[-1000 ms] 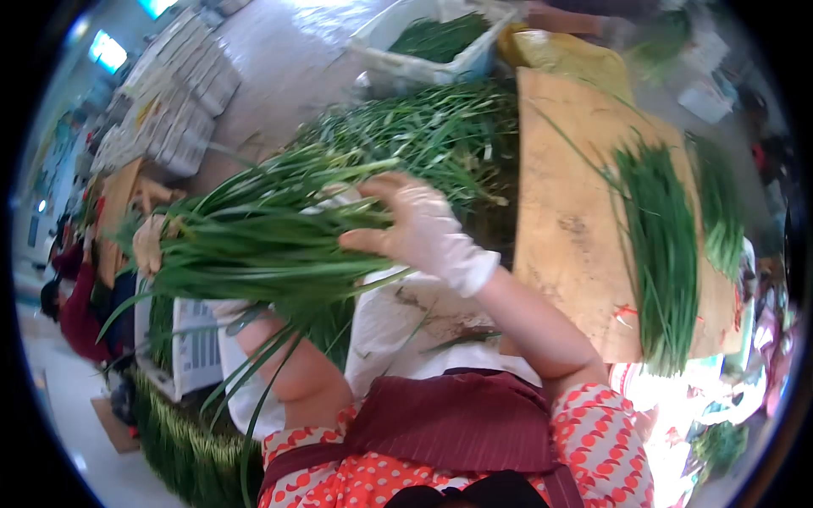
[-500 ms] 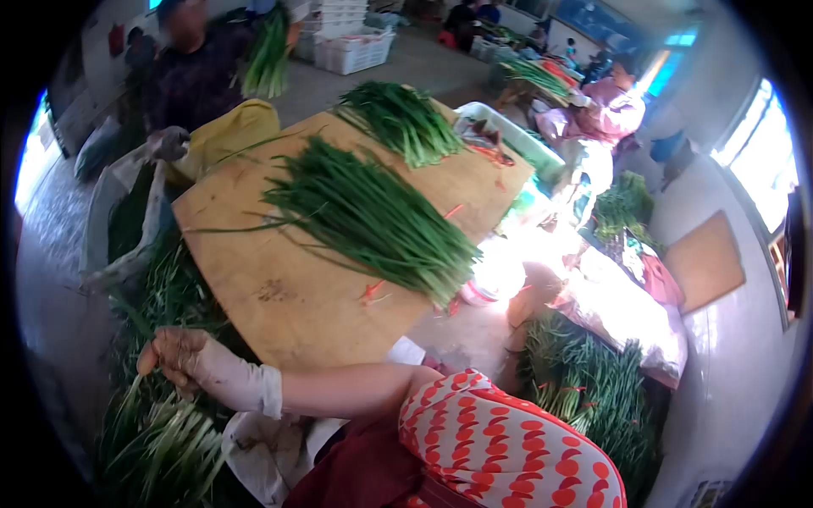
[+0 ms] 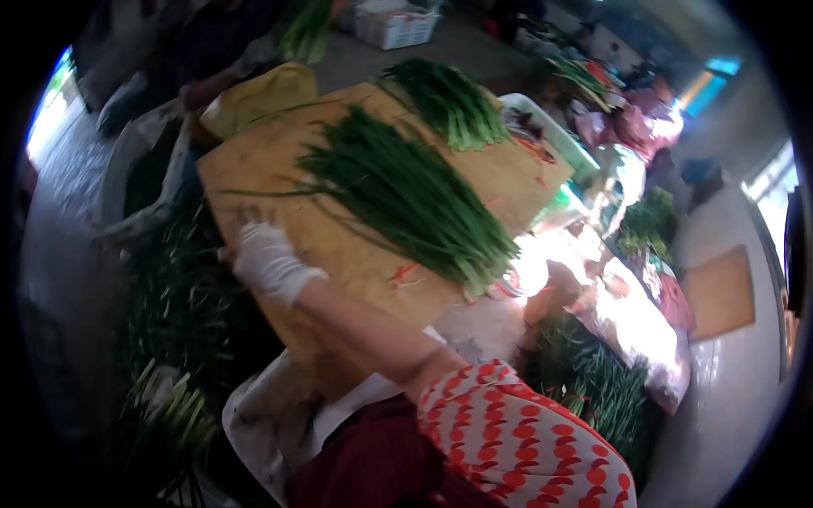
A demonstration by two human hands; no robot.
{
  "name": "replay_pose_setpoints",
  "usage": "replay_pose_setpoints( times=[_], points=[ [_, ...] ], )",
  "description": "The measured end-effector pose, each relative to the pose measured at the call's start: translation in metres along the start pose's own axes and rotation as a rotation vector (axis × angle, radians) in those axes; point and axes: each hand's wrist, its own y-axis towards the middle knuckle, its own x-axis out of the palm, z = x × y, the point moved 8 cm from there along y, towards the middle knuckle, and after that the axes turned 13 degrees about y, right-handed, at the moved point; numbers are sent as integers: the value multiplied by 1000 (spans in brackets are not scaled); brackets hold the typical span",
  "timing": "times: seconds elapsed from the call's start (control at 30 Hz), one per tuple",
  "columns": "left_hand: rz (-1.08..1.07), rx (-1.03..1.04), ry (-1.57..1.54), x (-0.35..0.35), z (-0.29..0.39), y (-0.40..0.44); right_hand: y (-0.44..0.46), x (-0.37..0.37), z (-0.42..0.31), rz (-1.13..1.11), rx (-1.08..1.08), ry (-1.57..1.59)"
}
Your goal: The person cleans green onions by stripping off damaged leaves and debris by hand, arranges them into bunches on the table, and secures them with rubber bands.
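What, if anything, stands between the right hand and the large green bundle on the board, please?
Only a few stray leaves, trailing from the large green bundle across the board near the right hand; nothing else visible lies between.

Single head-worn camera, close above board (image 3: pixel 267 173), looks forward and down; wall (image 3: pixel 737 364) slants at right.

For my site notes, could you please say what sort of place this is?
Probably a vegetable packing room: bunches of long green stalks lie on a wooden board, more greens are piled nearby, and a white crate stands beyond.
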Motion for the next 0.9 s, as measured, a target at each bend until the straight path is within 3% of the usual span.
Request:
replay_pose_setpoints(
  times=[0.13,0.23,0.3,0.37,0.4,0.47,0.5,0.53,0.57,0.63,0.67,0.7,0.73,0.8,0.83,0.9],
  points=[
    [104,74,134,-78,-11,28,-28,4,73,74,419,-234],
    [113,143,218,-108,-7,42,-2,49,74,71,444,-273],
    [98,198,267,-109,-1,45,38,107,36,-76,260,-108],
    [141,-32,-93,-124,-22,53,58,166,-14,-291,-31,342],
    [193,-136,-277,-131,-32,55,64,153,-32,-235,1,102],
    [-271,-34,-772,-105,-13,58,78,116,-23,83,23,22],
    [-387,-4,-900,-114,-15,53,84,103,-16,189,33,-3],
    [-510,14,-1019,-123,-18,48,92,104,0,116,138,-32],
    [-165,-1,-385,-181,-67,52,97,103,21,45,251,-66],
    [154,-17,226,-201,-78,51,93,96,68,-77,490,-136],
    [113,-19,95,-194,-76,56,104,128,46,-107,234,-76],
    [81,-17,-36,-180,-63,60,108,161,8,-482,71,-35],
    [91,22,-22,-177,-58,62,85,164,-29,-290,-171,280],
    [114,99,7,-170,-44,66,78,159,-60,-134,-224,116],
    [114,221,220,-157,-22,65,67,143,-68,-131,-218,115],
    [124,462,636,-116,20,61,39,113,-73,-311,-252,254]
  ],
)
